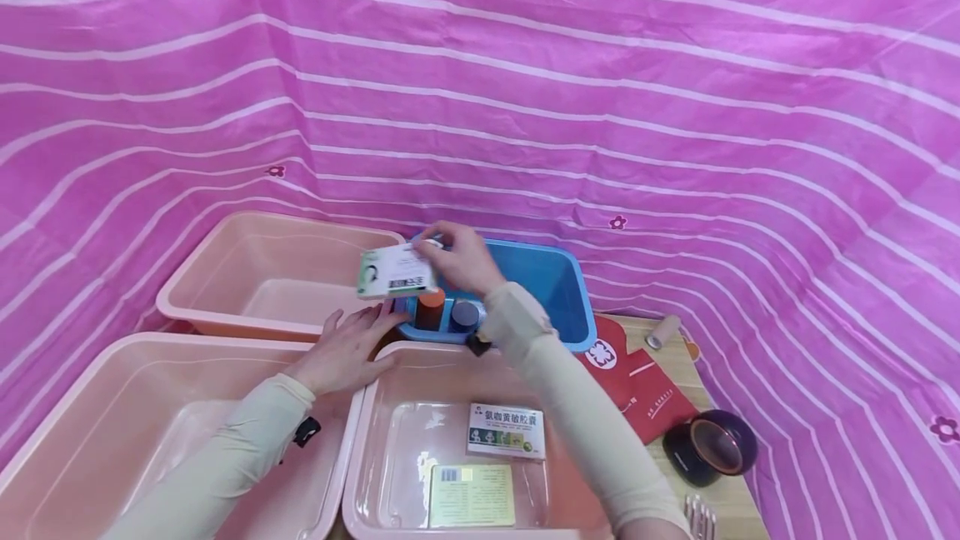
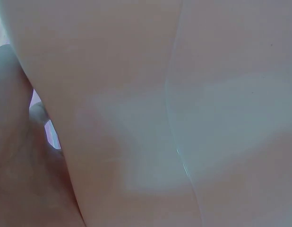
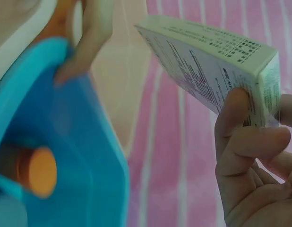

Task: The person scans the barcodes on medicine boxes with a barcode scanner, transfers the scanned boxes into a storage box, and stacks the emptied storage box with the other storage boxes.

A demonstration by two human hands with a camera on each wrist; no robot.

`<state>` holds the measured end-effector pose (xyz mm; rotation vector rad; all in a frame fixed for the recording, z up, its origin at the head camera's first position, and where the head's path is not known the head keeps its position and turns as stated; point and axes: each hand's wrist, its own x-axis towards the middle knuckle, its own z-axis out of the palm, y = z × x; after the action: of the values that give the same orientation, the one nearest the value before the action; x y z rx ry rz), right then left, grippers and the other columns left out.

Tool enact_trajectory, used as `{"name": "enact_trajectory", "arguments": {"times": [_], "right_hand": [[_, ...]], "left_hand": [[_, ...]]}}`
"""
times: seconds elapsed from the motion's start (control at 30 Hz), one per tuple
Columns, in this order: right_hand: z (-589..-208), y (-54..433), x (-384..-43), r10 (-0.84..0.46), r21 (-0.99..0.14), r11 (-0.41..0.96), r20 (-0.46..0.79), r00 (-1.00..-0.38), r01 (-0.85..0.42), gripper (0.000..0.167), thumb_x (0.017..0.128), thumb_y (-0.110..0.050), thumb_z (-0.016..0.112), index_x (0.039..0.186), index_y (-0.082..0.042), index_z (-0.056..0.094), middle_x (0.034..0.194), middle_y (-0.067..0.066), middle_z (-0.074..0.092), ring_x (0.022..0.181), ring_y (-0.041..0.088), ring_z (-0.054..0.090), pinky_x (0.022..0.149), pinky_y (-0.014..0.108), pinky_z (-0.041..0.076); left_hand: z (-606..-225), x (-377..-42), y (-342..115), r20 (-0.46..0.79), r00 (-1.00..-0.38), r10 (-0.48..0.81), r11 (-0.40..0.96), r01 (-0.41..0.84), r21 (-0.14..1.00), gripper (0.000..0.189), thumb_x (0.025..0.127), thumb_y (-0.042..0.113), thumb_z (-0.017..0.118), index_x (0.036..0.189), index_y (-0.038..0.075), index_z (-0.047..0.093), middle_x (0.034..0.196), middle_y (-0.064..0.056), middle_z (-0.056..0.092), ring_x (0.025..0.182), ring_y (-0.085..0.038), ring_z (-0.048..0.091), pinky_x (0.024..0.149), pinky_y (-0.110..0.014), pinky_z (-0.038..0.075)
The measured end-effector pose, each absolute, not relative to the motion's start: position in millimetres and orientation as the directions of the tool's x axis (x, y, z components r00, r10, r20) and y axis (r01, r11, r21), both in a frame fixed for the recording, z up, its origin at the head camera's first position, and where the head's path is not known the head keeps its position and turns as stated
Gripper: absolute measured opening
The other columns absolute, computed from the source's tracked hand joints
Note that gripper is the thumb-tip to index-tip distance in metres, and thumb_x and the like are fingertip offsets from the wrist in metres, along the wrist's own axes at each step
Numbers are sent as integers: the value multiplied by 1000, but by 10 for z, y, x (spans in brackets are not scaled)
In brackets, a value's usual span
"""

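My right hand (image 1: pixel 465 261) pinches a small white and green medicine box (image 1: pixel 396 269) between thumb and fingers, above the left end of the blue bin (image 1: pixel 579 307). The right wrist view shows printed text along the box's sides (image 3: pixel 212 56). My left hand (image 1: pixel 348 354) has its fingers spread, one finger lying over the blue bin's near-left corner. Below the medicine box, inside the blue bin, stand an orange-capped bottle (image 1: pixel 430 311) and a dark-capped bottle (image 1: pixel 464 317). In the left wrist view, a pink bin wall (image 2: pixel 127 118) fills most of the picture.
Pink bins stand at back left (image 1: pixel 168 298), front left (image 1: pixel 97 365) and front middle (image 1: pixel 375 432). The front-middle one holds a white medicine box (image 1: pixel 506 432) and a yellowish box (image 1: pixel 472 497). To the right lie red packets (image 1: pixel 652 394), a dark cup (image 1: pixel 693 448), a fork (image 1: pixel 700 515) and a beige roll (image 1: pixel 663 332).
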<state>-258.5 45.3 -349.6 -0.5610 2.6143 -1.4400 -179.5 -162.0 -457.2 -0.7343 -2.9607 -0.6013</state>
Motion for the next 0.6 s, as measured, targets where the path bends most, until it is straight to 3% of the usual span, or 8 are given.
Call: {"name": "enact_trajectory", "arguments": {"times": [0.27, 0.33, 0.47, 0.6], "right_hand": [[-3701, -80, -2705, -404, -896, 395, 27, -914, -201, 31, 102, -25, 65, 129, -9, 63, 93, 8, 68, 80, 41, 72, 67, 49, 63], [-3733, -60, -2684, -429, -894, 395, 23, -903, -210, 34, 103, -23, 64, 134, -10, 61, 98, 11, 70, 82, 41, 74, 66, 46, 63], [-3772, 114, -2577, -461, -830, 483, 30, -887, -279, 33, 103, -27, 64, 131, -11, 63, 100, 11, 74, 72, 30, 74, 60, 32, 60], [-3812, 380, -2349, -547, -783, 514, 14, -837, -349, 24, 102, -23, 64, 122, -9, 68, 90, 13, 74, 65, 32, 70, 58, 33, 59]], "left_hand": [[-4581, -1783, -1582, 129, -878, 461, 806, 475, 353, 60, 98, 41, 65, 152, 21, 49, 160, -21, 41, 144, -46, 43, 113, -75, 23], [-4590, -1792, -1573, 137, -877, 461, 802, 478, 359, 60, 98, 41, 65, 152, 22, 48, 162, -21, 40, 144, -46, 43, 114, -76, 20], [-4585, -1802, -1594, 154, -875, 459, 796, 482, 366, 57, 98, 41, 65, 149, 20, 51, 156, -23, 47, 141, -46, 47, 115, -77, 16], [-4583, -1803, -1636, 152, -877, 457, 786, 478, 392, 60, 98, 40, 66, 151, 19, 50, 154, -25, 48, 140, -47, 47, 117, -77, 10]]}}
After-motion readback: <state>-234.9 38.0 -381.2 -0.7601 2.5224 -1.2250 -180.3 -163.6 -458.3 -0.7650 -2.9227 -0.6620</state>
